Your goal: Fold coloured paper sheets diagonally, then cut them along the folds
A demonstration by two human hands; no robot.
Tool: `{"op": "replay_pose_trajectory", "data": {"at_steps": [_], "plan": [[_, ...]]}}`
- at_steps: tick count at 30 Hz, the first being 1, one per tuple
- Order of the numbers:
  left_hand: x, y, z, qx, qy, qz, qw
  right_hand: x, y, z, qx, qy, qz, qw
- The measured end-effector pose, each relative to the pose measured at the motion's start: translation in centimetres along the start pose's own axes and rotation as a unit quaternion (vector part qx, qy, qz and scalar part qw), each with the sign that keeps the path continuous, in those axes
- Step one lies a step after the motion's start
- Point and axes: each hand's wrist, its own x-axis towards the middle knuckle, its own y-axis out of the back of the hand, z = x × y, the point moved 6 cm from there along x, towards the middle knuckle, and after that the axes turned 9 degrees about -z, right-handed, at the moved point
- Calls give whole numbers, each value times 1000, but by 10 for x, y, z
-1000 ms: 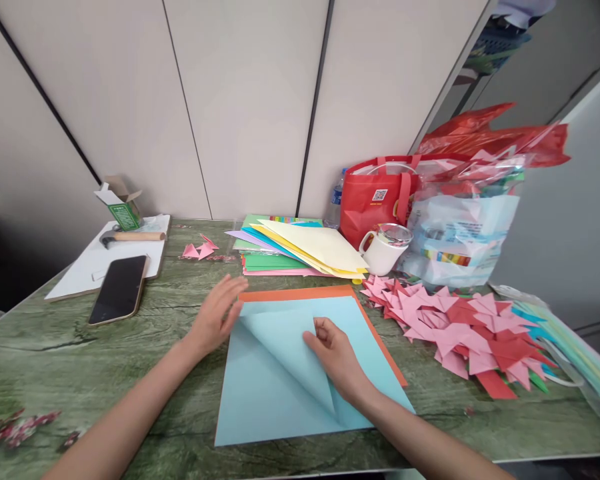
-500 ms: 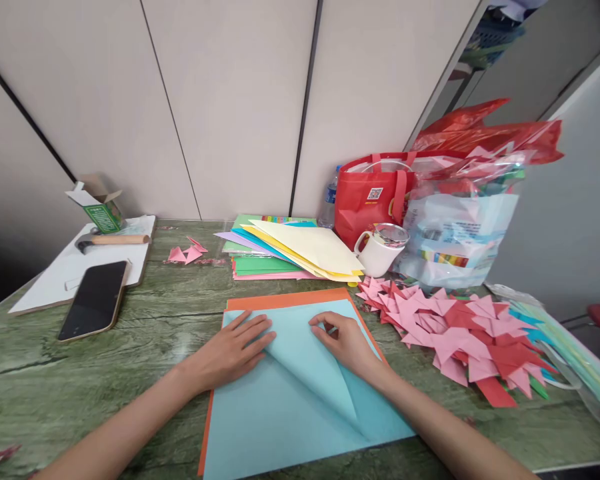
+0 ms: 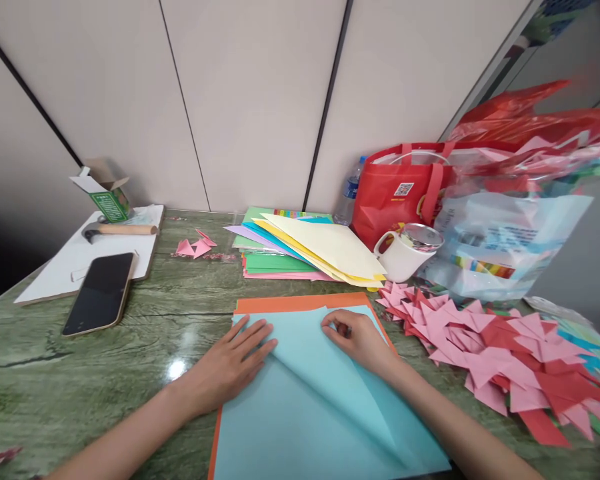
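Note:
A light blue sheet of paper [image 3: 290, 427] lies in front of me with part of it folded over diagonally. Beneath it an orange sheet [image 3: 300, 303] shows along the back and left edges. My left hand [image 3: 240, 360] rests flat on the blue paper's left side, fingers spread. With thumb and forefinger pinched together, my right hand [image 3: 357, 337] grips the folded-over part of the blue paper near its back edge.
Right of the paper lies a heap of pink and red folded paper pieces [image 3: 500, 357]. Behind are stacked coloured sheets [image 3: 325, 247], a white mug [image 3: 405, 257], a red bag [image 3: 395, 193] and a plastic bag [image 3: 510, 240]. Leftward lie a phone [image 3: 100, 293] and a hammer [image 3: 123, 229].
The camera view has shifted, so most things appear farther right or larger. My right hand has moved slightly with the folded blue paper; my left hand stays on the sheet.

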Motion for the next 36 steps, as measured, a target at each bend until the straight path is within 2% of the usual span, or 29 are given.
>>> {"op": "replay_pose_trajectory", "data": {"at_steps": [6,11,15,28,33,36], "plan": [[3,3,0,24,27,25,999,0,-4,11,20,5,22,1000],[2,-5,5,60,78,14,995,0,-4,14,34,19,36,999],[-1,-8,10,49,97,18,994,-1,-3,15,43,14,38,998],[2,-2,7,37,87,9,995,-2,1,15,63,-1,52,997],[3,-3,6,45,69,-13,996,-3,3,11,54,25,69,996],[2,-3,5,40,74,-6,996,-4,4,9,39,43,74,996]]}}
